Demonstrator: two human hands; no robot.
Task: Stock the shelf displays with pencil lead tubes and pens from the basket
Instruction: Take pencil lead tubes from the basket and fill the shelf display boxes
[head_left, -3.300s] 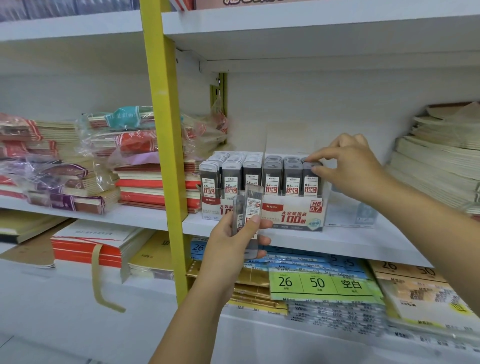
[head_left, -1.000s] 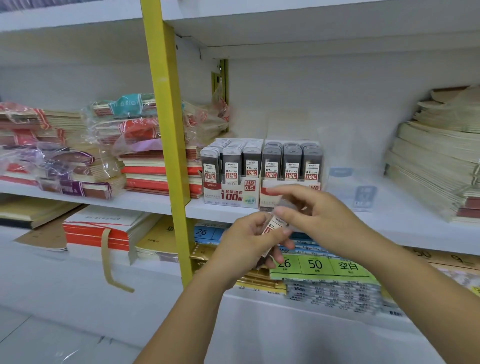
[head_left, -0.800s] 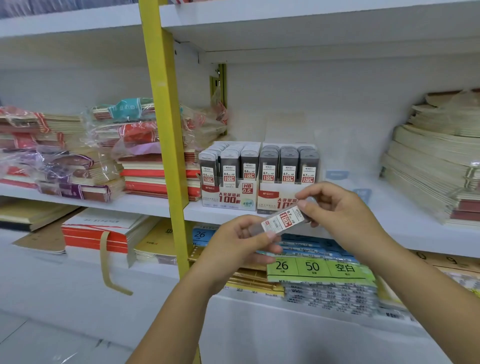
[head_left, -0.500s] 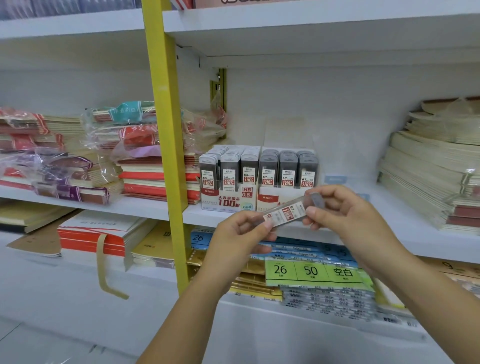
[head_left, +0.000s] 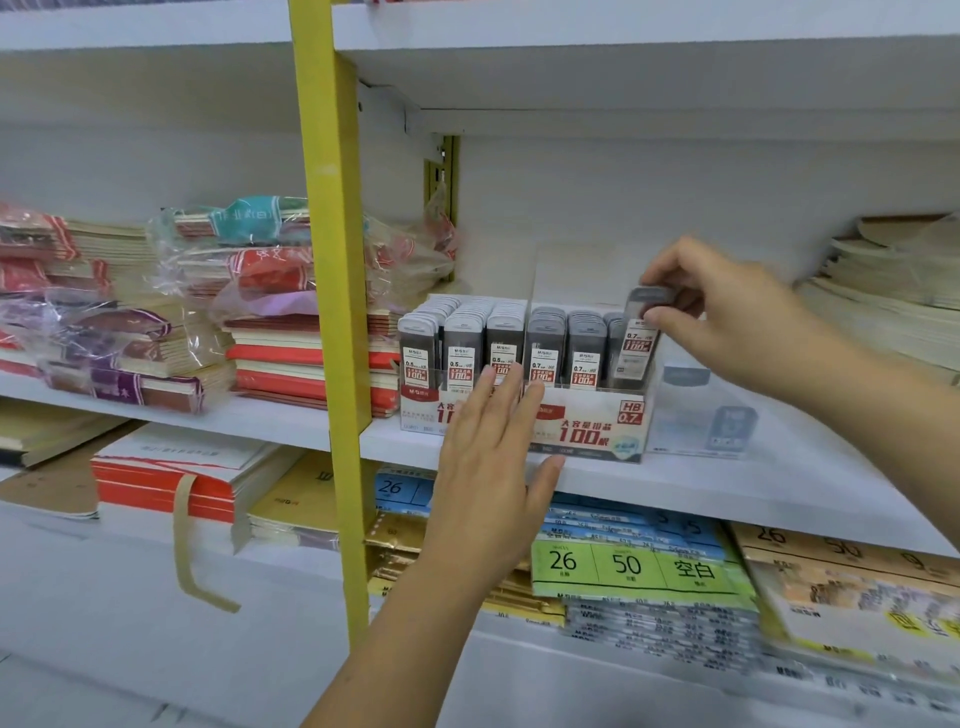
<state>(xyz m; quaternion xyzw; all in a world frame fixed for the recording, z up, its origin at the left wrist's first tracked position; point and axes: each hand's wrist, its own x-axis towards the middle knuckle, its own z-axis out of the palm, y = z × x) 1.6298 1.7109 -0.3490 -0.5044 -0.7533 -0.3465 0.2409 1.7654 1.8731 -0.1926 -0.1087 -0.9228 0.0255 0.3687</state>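
White shelves (head_left: 675, 483), yellow upright (head_left: 332, 260), white back wall (head_left: 623, 197).

white shelf (head_left: 779, 483), display boxes (head_left: 587, 431), notebook stacks (head_left: 306, 358)

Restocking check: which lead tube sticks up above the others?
The 0.7 tube at the right end of the HB 0.7 display, pinched by the right hand; the rest sit level.

"HB 0.7" is read on the display box (head_left: 587, 431); "0.5" on the left tubes (head_left: 460, 364), seemingly "0.7" on the held tube (head_left: 636, 338); "26 50 空白" on the green label (head_left: 628, 564).
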